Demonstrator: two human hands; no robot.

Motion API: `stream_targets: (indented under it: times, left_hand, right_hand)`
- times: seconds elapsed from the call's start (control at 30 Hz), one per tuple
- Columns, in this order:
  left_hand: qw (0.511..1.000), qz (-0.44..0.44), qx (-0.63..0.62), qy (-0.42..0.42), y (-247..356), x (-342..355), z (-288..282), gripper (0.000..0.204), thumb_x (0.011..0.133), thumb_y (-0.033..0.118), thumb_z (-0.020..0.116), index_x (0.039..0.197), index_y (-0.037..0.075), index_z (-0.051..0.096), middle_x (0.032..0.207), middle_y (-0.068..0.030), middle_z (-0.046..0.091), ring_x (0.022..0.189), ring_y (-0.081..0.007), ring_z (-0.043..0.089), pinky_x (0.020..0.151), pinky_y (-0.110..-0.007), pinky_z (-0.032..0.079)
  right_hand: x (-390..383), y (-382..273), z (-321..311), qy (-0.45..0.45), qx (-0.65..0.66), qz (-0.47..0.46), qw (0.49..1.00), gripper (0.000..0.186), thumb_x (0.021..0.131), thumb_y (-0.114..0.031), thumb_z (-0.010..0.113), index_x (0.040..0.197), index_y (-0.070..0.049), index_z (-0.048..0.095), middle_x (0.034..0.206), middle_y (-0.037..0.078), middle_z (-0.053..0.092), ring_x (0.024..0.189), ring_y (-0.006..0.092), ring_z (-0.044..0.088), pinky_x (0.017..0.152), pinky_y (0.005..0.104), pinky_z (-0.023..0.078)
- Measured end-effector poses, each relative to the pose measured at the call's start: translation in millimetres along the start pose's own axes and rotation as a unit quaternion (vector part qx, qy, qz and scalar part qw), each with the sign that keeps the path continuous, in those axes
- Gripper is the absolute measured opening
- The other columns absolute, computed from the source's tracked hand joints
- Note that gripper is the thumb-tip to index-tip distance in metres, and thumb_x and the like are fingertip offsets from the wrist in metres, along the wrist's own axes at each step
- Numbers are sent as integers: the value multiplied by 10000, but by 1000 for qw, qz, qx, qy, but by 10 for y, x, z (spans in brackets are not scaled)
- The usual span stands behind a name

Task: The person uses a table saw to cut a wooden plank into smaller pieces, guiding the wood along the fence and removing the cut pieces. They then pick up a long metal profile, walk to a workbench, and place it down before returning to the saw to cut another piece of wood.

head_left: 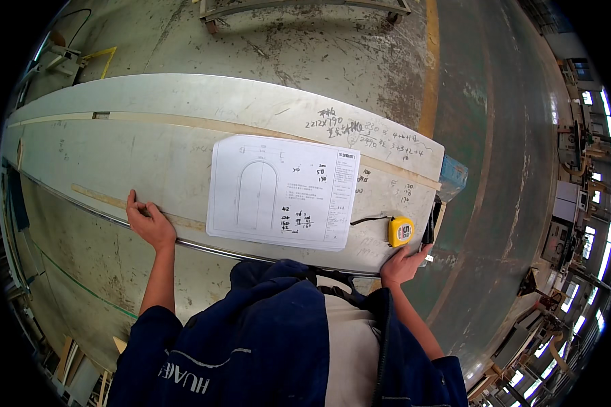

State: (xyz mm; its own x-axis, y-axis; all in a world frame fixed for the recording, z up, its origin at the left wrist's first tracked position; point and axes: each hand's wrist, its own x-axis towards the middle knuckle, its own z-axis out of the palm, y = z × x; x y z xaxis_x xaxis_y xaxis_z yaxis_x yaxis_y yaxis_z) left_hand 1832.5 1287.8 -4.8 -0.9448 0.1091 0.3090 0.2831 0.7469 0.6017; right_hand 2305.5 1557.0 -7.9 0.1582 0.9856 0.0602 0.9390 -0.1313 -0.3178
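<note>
My left hand (151, 222) rests on the near edge of a long pale worktop (149, 159), fingers apart, holding nothing. At the near right corner lies my right hand (400, 266), its fingers spread against the edge and nothing seen in them. Just beyond it sits a yellow tape measure (400, 232) with a black strap. A stack of white paper sheets (282, 193) lies flat between my hands; the top one carries an arch-shaped drawing and handwritten figures. Close to my right fingertips, a black object (430, 224) of unclear kind is at the worktop's right end.
Handwriting marks the worktop's right part. A bluish plastic-wrapped thing (453, 175) sticks out past the right end. Across the floor at the back stands a wheeled metal frame (305, 9). A yellow line (430, 74) runs along the floor. Wood pieces (71, 359) stand at lower left.
</note>
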Motion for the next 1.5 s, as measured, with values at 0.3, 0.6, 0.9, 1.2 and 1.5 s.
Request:
stream_targets:
  times: [0.3, 0.6, 0.9, 1.2, 1.5]
  left_hand:
    - [999, 27, -20, 11, -40, 5, 23, 76, 888, 46, 502, 939, 14, 456, 1452, -177, 532, 1037, -331, 519, 960, -421, 382]
    - [999, 15, -30, 7, -41, 3, 18, 87, 876, 37, 506, 932, 20, 441, 1452, -168, 536, 1054, -328, 518, 973, -427, 372]
    - [1000, -5, -26, 4, -2, 0, 11, 119, 908, 74, 550, 915, 22, 443, 1439, -159, 550, 843, -267, 502, 881, -396, 401]
    - [997, 66, 36, 17, -65, 19, 32, 204, 941, 111, 571, 785, 28, 470, 1429, -169, 549, 1016, -311, 549, 895, -413, 405]
    - [999, 22, 38, 0, -29, 22, 26, 189, 927, 124, 579, 797, 15, 496, 1430, -164, 547, 1047, -313, 556, 898, -418, 413]
  right_hand:
    - [-1, -1, 5, -1, 4, 3, 1000, 693, 1000, -295, 437, 1567, 39, 221, 1572, 241, 368, 1434, 373, 385, 1147, 404, 330]
    - [0, -5, 9, -1, 8, 10, 1000, 702, 995, -301, 436, 1571, 36, 219, 1575, 240, 366, 1433, 372, 388, 1146, 403, 331]
    - [6, 15, 18, -2, 6, 9, 1000, 697, 997, -301, 429, 1567, 41, 219, 1574, 239, 367, 1432, 370, 389, 1144, 403, 333]
    - [16, -18, -4, 1, 12, 2, 1000, 714, 972, -256, 473, 1559, 59, 216, 1546, 267, 383, 1402, 400, 410, 1129, 434, 354]
    - [-21, -36, -3, 4, 13, -6, 1000, 719, 968, -244, 489, 1555, 70, 215, 1538, 279, 389, 1395, 406, 418, 1133, 434, 354]
